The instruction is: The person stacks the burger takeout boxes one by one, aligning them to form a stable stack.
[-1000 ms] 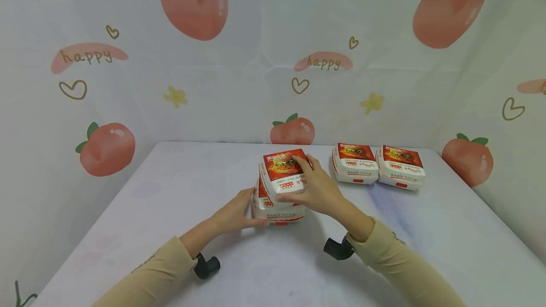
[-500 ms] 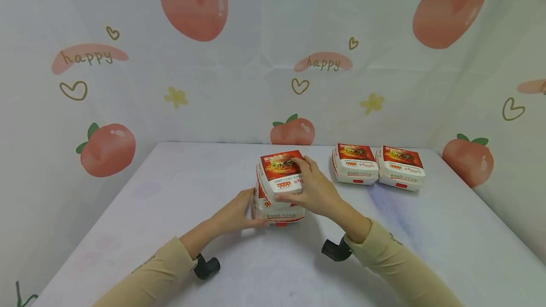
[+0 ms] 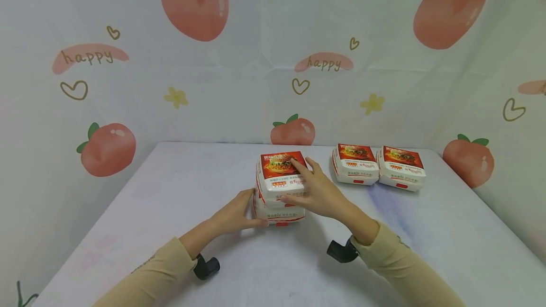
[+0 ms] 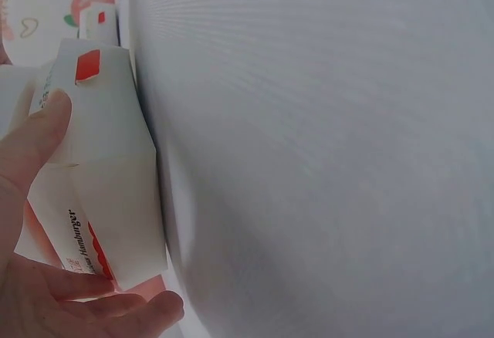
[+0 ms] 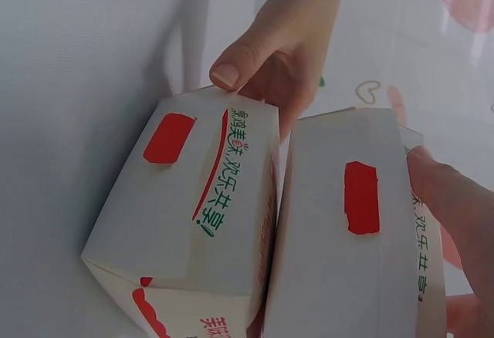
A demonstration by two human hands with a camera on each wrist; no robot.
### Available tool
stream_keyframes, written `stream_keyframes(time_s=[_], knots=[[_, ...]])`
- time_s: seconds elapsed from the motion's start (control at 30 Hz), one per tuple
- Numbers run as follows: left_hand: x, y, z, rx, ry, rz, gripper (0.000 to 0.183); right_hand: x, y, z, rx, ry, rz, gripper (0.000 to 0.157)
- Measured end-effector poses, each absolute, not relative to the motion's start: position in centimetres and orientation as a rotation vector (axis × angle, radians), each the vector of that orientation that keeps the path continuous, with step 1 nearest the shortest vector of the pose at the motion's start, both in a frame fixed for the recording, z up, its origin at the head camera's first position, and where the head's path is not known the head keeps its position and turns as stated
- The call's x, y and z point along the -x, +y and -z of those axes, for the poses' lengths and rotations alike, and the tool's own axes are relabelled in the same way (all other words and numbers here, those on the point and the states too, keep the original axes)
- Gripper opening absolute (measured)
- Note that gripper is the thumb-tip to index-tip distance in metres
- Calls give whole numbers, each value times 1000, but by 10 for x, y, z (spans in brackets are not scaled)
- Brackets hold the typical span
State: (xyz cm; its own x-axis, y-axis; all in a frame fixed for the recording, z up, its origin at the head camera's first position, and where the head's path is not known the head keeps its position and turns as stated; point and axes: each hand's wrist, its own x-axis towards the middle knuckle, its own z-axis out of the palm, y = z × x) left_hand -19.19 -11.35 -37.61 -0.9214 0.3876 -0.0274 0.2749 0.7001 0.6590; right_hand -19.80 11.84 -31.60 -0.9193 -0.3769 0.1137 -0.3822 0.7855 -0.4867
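At the table's middle, a white burger box (image 3: 277, 186) with a red burger picture on its lid sits squarely over a matching lower burger box (image 3: 281, 215). My left hand (image 3: 233, 213) grips the lower one at its left side, thumb along the front. The left wrist view has that thumb on the box's front (image 4: 108, 122) and fingers along its side. My right hand (image 3: 322, 192) holds the upper box from the right, thumb at the front and one finger over the lid. From the right wrist, the upper box (image 5: 332, 222) lies close against the lower box (image 5: 193, 191).
Two more burger boxes stand side by side at the back right, a left one (image 3: 355, 165) and a right one (image 3: 401, 168). A white cloth with printed fruit (image 3: 294, 131) hangs behind the pale table (image 3: 192, 169).
The upper box, earlier tilted and turned, has settled flatter and lines up with the lower box. My right hand shifted slightly right. The left hand stayed in place.
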Motion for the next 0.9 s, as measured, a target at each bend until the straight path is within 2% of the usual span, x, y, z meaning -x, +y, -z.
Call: stream_keyframes(time_s=[0.47,0.9], knots=[[194,-115,379,-572,2748,-1021,95,195,123,318,-629,-2927,-826,85],[195,-116,380,-624,2731,-1067,94,195,118,318,-611,-2888,-803,87]])
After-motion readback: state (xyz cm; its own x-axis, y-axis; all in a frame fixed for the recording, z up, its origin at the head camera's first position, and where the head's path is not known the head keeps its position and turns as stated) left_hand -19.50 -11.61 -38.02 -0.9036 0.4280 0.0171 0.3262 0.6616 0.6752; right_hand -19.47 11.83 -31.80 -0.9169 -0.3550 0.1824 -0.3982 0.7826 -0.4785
